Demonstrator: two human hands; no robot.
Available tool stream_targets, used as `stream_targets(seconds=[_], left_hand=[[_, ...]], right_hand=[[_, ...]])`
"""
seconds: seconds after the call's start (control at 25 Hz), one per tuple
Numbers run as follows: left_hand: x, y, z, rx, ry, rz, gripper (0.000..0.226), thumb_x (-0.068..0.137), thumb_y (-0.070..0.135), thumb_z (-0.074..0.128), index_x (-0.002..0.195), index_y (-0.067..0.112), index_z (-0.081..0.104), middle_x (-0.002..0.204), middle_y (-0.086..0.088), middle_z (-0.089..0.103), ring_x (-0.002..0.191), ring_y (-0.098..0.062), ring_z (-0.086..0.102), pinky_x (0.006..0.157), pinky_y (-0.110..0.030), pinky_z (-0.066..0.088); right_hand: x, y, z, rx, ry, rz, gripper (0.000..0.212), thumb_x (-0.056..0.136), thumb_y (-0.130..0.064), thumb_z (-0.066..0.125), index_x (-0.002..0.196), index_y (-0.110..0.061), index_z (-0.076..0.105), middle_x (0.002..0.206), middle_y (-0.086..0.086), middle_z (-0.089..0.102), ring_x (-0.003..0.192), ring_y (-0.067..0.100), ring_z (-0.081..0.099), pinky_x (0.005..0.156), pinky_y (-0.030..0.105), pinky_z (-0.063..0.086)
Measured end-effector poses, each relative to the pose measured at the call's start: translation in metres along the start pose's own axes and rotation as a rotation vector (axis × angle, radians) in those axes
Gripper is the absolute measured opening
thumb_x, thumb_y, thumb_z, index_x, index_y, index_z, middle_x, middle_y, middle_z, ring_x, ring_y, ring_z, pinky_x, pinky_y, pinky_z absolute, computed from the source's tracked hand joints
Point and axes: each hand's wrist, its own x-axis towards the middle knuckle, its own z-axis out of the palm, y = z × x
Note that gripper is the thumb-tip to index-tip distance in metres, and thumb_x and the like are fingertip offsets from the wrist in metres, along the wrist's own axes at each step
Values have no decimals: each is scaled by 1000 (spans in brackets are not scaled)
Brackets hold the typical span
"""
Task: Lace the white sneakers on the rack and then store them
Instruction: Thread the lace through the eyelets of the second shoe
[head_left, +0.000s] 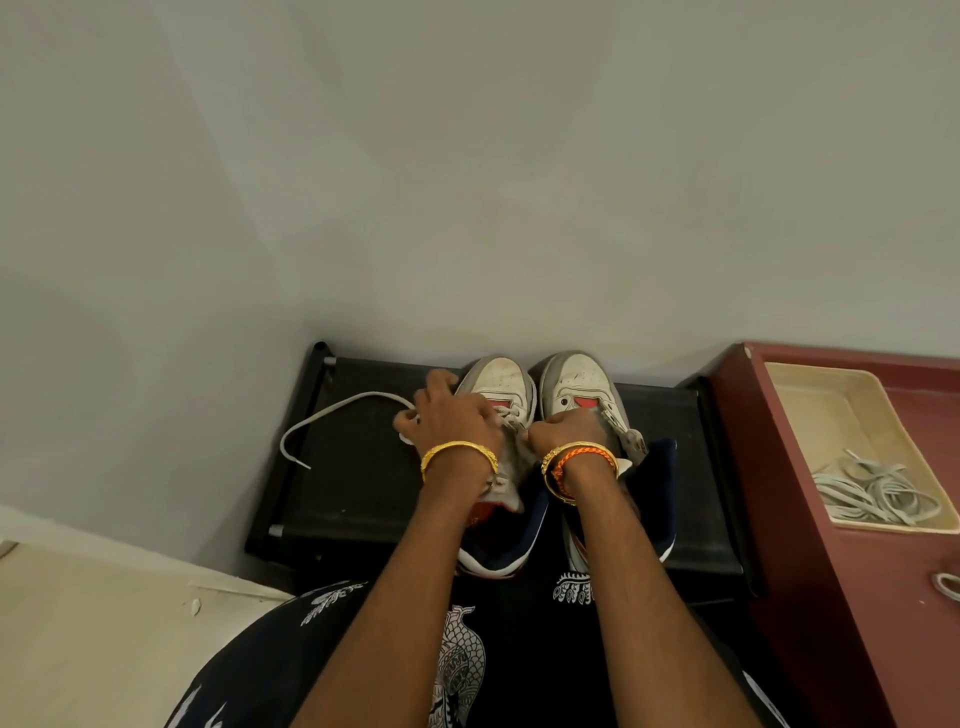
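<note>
Two white sneakers stand side by side, toes to the wall, on the black rack (353, 467). My left hand (449, 415) lies over the left sneaker (498, 376) and pinches its grey lace (332, 408), whose free end loops out to the left across the rack top. My right hand (563, 431) is curled at the left sneaker's eyelets, between the two shoes; what it pinches is hidden by its fingers. The right sneaker (576, 374) has a red tongue showing and no lace that I can see.
A dark red cabinet (810, 571) stands right of the rack, bearing a cream tray (810, 384) with a bundle of loose grey laces (872, 493). A pale wall rises right behind the rack. Cream floor lies at lower left.
</note>
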Motion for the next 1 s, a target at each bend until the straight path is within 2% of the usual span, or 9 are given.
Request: stream_targets(seconds=[0.12,0.2,0.28,0.36,0.44,0.56,0.68,0.84,1.0], left_hand=[[2,-16,-22,-410,232,-205,5,81,21,68,78,23,66,127,2,40,116,-18,45,104,-43,24],[10,-32,-37,-719,407,-381,3,86,16,62,83,16,61,121,-4,44,98,-18,54,98,-38,38],[17,-46,-47,-1046,537,-534,4,90,9,54,93,10,55,111,-9,54,79,-14,58,79,-30,52],[19,-53,-46,-1219,568,-583,11,90,6,50,100,11,48,105,-11,60,83,-19,64,71,-28,55],[15,-44,-42,-1081,492,-465,27,87,7,56,110,14,44,109,-12,57,96,-28,64,72,-27,52],[6,-21,-23,-230,213,-117,45,79,30,67,121,26,52,138,-9,36,130,-30,35,103,-49,32],[-3,4,6,279,-88,148,38,85,40,60,122,32,59,151,-7,23,142,-32,9,110,-58,8],[1,11,22,341,-89,157,29,91,28,56,120,27,62,147,-6,30,138,-28,19,111,-55,11],[3,6,9,36,-32,-3,24,82,15,68,106,15,69,143,-3,29,131,-25,33,110,-47,26]], right_hand=[[-1,1,-1,18,1,1,14,82,-14,61,75,-2,65,61,5,52,70,25,53,65,27,41],[-1,1,-1,33,0,-5,17,84,-13,60,83,1,67,69,8,56,75,26,54,68,28,43],[-1,2,-2,38,-5,-14,20,85,-14,60,91,4,67,79,11,58,79,26,53,70,27,42],[-2,2,-2,23,-10,-22,20,85,-15,61,91,4,67,81,11,58,79,25,53,70,27,42],[-2,1,-1,21,-7,-22,19,84,-16,63,85,2,66,79,11,58,78,25,53,69,28,42],[-2,1,-1,11,-7,-5,15,83,-16,62,76,-3,63,68,7,56,73,24,53,67,28,42],[0,1,0,26,-4,11,18,81,-12,60,65,-5,60,63,8,56,69,25,54,67,28,47],[2,1,1,28,-5,12,13,80,-13,60,73,-3,66,68,10,60,71,25,57,68,29,49],[1,0,3,10,25,8,14,81,-15,59,74,-3,62,67,7,55,69,24,52,65,27,44]])
